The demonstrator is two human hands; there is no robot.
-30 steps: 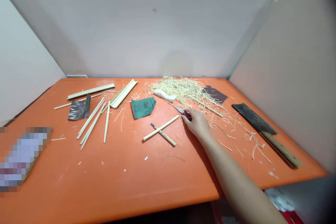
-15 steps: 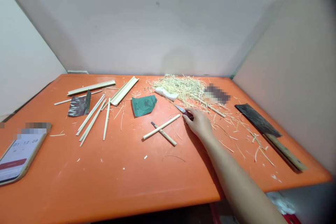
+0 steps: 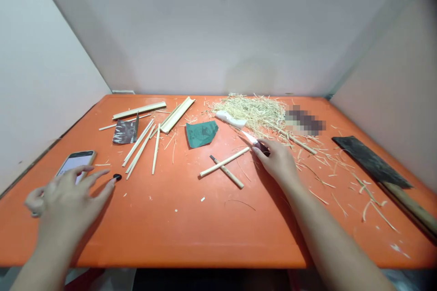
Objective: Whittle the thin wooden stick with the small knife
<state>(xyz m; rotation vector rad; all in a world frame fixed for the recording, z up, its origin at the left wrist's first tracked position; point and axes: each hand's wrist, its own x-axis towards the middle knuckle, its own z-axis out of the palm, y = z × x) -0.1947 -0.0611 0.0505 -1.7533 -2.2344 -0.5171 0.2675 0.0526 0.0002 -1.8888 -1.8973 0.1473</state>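
My right hand is closed around the dark handle of a small knife, its pale blade pointing up and left. Just left of it, a pale stick lies across a marker-like wooden tool with a dark tip. My left hand reaches over the phone, fingers spread and partly covering it. A small black round piece is at the tip of its thumb; whether it is held or only touched is unclear.
Several thin sticks, split bamboo pieces, a brown sheet and green sandpaper lie left of centre. Shavings are heaped at the back around white paper. A cleaver lies at the right.
My left hand has come into view over the phone, and the small black piece now shows at its thumb. The view has shifted left; my right hand stays on the knife.
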